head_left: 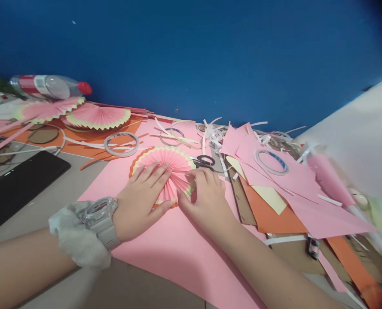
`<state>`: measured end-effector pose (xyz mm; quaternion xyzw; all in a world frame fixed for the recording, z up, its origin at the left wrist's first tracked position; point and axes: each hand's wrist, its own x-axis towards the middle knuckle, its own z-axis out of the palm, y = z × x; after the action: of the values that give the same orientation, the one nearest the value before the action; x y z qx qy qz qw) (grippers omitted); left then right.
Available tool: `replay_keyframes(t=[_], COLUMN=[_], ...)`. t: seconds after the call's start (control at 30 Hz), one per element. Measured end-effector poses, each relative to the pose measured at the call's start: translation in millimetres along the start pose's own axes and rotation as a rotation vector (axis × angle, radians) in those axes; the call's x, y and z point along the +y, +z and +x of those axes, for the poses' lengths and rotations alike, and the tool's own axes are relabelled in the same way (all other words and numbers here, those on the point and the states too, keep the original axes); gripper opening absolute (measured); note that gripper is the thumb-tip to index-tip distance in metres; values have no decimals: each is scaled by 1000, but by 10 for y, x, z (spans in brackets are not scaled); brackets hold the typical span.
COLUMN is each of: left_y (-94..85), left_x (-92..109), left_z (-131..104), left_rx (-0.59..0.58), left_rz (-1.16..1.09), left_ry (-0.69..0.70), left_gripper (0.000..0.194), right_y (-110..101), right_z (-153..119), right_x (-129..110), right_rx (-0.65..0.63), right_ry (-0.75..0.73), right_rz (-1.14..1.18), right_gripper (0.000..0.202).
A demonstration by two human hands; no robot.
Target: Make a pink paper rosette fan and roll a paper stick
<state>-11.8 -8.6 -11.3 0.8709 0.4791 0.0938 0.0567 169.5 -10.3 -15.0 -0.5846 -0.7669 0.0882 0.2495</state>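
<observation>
A round pleated paper fan (168, 156), pink with a pale yellow band and an orange edge, lies on a large pink sheet (165, 244). My left hand (145, 193) rests flat on the fan's left part, fingers spread. At the fan's right edge, my right hand (205, 197) has its fingers curled toward the thumb, pinching the rim of the fan. Behind my right hand lie black-handled scissors (205, 161), partly hidden by the fan and hand.
Finished-looking fans (97, 116) and a bottle (52, 86) lie at the back left, a black phone-like slab (23, 184) at left. Tape rolls (121, 144), (271, 162) lie behind and right. Pink and orange sheets (281, 214) cover the right; a blue wall (191, 56) stands behind.
</observation>
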Motion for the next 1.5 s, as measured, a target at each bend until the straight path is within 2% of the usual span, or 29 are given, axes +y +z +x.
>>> replay_keyframes(t=[0.2, 0.5, 0.7, 0.87, 0.97, 1.03, 1.17, 1.23, 1.4, 1.5], left_y=[24, -11, -42, -33, -43, -63, -90, -86, -162, -325], left_x=[-3, 22, 11, -2, 12, 25, 36, 44, 63, -77], left_z=[-4, 15, -5, -2, -1, -4, -20, -29, -14, 59], left_rx=[-21, 19, 55, 23, 71, 133, 170, 167, 167, 94], left_rz=[31, -1, -40, -58, -74, -109, -205, -229, -229, -84], left_ry=[-12, -34, 13, 22, 40, 118, 439, 488, 318, 204], left_gripper=[63, 61, 52, 47, 47, 46, 36, 30, 20, 22], right_y=[17, -46, -68, -71, -61, -51, -44, -47, -40, -34], right_z=[11, 78, 89, 80, 70, 59, 32, 28, 57, 71], right_x=[45, 96, 66, 50, 60, 68, 75, 76, 96, 100], right_rx=[-44, -93, -128, -147, -119, -72, -17, -1, 51, 43], right_ry=[26, 57, 50, 28, 23, 16, -40, -68, 8, 86], right_rz=[-55, 66, 138, 155, 151, 145, 156, 178, 309, 394], right_gripper=[26, 9, 5, 5, 4, 5, 14, 15, 18, 17])
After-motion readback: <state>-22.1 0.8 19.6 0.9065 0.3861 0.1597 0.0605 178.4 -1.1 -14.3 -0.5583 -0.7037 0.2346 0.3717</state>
